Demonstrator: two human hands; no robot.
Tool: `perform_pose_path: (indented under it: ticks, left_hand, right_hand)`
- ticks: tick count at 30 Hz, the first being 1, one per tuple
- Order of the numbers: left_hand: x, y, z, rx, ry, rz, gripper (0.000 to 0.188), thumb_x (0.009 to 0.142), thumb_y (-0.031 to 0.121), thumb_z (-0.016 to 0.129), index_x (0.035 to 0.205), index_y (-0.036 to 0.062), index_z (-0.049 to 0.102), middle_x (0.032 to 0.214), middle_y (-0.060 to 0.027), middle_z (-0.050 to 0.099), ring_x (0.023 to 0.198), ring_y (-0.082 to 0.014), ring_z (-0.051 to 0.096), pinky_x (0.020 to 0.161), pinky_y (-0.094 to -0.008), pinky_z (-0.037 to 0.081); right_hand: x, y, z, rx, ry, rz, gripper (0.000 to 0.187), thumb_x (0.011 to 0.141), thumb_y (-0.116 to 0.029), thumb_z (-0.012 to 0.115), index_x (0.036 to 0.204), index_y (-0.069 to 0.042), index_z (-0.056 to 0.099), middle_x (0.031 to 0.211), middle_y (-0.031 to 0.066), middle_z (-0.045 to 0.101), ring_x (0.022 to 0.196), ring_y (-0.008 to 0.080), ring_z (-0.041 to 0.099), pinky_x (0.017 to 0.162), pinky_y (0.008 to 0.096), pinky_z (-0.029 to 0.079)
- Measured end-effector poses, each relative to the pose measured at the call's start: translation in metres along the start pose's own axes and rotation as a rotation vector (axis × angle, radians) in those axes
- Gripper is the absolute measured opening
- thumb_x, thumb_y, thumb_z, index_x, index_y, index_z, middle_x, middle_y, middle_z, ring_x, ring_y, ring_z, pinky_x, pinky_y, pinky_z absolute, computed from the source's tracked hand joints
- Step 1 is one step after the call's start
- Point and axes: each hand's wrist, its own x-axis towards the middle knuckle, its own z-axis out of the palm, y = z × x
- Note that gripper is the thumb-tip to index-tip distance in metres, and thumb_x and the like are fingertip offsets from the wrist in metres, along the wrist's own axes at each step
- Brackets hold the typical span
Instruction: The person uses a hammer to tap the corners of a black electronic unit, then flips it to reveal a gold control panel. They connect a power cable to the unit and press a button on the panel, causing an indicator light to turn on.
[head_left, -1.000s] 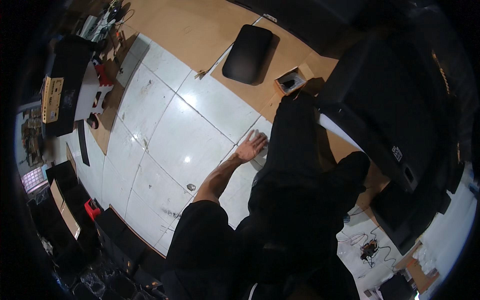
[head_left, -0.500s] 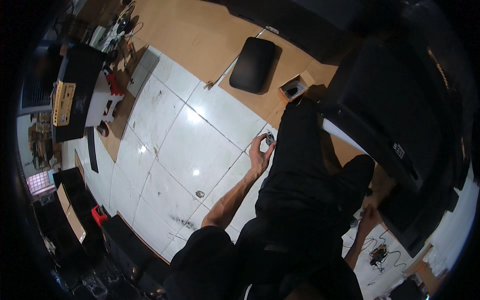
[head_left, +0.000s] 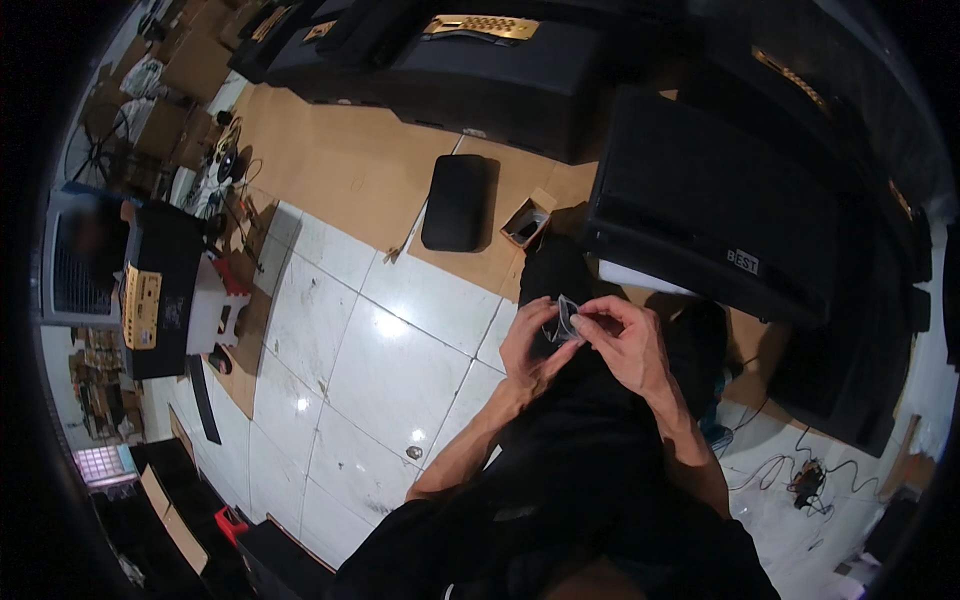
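Both my hands meet above my lap around a small clear plastic bag (head_left: 566,322). My left hand (head_left: 528,345) is closed on the bag's left side, thumb underneath. My right hand (head_left: 630,345) pinches its right edge between thumb and fingertips. Whether anything lies inside the bag is too small to tell. A small roundish metallic-looking piece (head_left: 414,453) lies on the tiles left of my left forearm. Ahead of my knees stands an opened small cardboard box (head_left: 527,222) with something dark in it.
A black padded case (head_left: 457,203) lies on cardboard sheeting (head_left: 330,150). Large black speaker cabinets (head_left: 690,200) crowd the right and the far side. Tangled cables (head_left: 808,484) lie at lower right. On the left stands a white stool (head_left: 215,305) beside another black cabinet (head_left: 165,290).
My left hand has come up from beside my left leg, where it held a small shiny thing. My right hand has risen from the lower right, and both now grip the bag. The view has shifted.
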Motion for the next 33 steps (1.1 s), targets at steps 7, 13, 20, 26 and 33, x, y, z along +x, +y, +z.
perform_pose_path:
  ticks: [7, 13, 20, 26, 33]
  left_hand:
    - [-0.003, 0.02, 0.015, -0.012, -0.136, 0.018, 0.052, 0.068, 0.0, 0.08, 0.115, -0.0034, 0.058, 0.109, -0.022, 0.063, 0.1, -0.0335, 0.063, 0.085, -0.0379, 0.052]
    - [0.006, 0.027, 0.024, -0.113, -0.202, 0.036, 0.045, 0.071, -0.004, 0.075, 0.113, -0.0053, 0.058, 0.107, -0.021, 0.063, 0.098, -0.0333, 0.063, 0.084, -0.0373, 0.051]
    - [0.008, 0.032, 0.026, -0.092, -0.362, 0.088, 0.04, 0.07, -0.009, 0.073, 0.108, -0.0029, 0.061, 0.104, -0.018, 0.064, 0.098, -0.0344, 0.063, 0.085, -0.0386, 0.051]
    - [-0.005, 0.037, 0.04, -0.012, -0.399, 0.121, 0.037, 0.07, -0.009, 0.073, 0.104, -0.0029, 0.062, 0.101, -0.0177, 0.065, 0.094, -0.0344, 0.063, 0.084, -0.039, 0.052]
    - [-0.009, 0.042, 0.045, 0.017, -0.472, 0.08, 0.033, 0.071, -0.008, 0.073, 0.102, -0.0018, 0.064, 0.1, -0.0165, 0.065, 0.094, -0.0332, 0.063, 0.084, -0.0387, 0.051]
  right_hand:
    - [-0.025, -0.01, -0.027, -0.129, 0.097, -0.025, 0.013, 0.088, -0.008, 0.065, 0.096, 0.002, 0.066, 0.081, 0.0108, 0.068, 0.068, 0.0143, 0.065, 0.059, 0.0269, 0.05]
    - [-0.037, -0.004, -0.047, -0.359, 0.049, -0.303, 0.02, 0.087, -0.006, 0.063, 0.106, 0.001, 0.065, 0.085, 0.0104, 0.066, 0.073, 0.0207, 0.065, 0.062, 0.0327, 0.05]
    - [-0.041, 0.009, -0.061, -0.32, -0.122, -0.082, 0.027, 0.085, -0.015, 0.068, 0.107, 0.001, 0.067, 0.093, 0.0143, 0.067, 0.081, 0.0268, 0.066, 0.07, 0.0358, 0.051]
    - [-0.056, 0.024, -0.065, -0.235, -0.159, 0.087, 0.03, 0.083, -0.019, 0.071, 0.104, 0.002, 0.068, 0.086, 0.0172, 0.068, 0.074, 0.0258, 0.065, 0.068, 0.0352, 0.05]
    - [-0.069, 0.04, -0.062, -0.3, -0.075, 0.025, 0.027, 0.085, -0.015, 0.068, 0.104, 0.004, 0.068, 0.09, 0.0207, 0.069, 0.078, 0.0315, 0.067, 0.07, 0.0375, 0.051]
